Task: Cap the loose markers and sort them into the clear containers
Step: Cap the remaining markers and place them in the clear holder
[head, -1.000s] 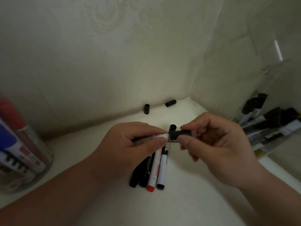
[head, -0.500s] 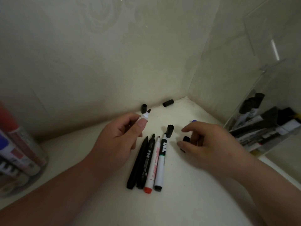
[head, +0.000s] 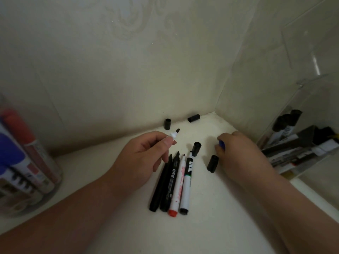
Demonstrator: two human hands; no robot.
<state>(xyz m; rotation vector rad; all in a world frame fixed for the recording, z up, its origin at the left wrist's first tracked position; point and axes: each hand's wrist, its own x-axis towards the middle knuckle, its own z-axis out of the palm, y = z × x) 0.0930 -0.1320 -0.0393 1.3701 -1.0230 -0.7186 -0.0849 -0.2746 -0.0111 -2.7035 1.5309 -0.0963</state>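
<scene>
My left hand grips an uncapped white marker, its dark tip pointing up and right. My right hand is on the surface to the right, fingers curled round a blue cap. A loose black cap lies just left of that hand. Between my hands several markers lie side by side: two black ones, a white one with a red end, and a white one wearing a black cap.
Two more black caps lie against the back wall near the corner. A round clear container at the left holds red and blue markers. A clear box at the right holds black markers.
My right hand took the black cap away from the marker, laid it on the surface and moved right onto the blue cap. My left hand tilted the uncapped marker upward.
</scene>
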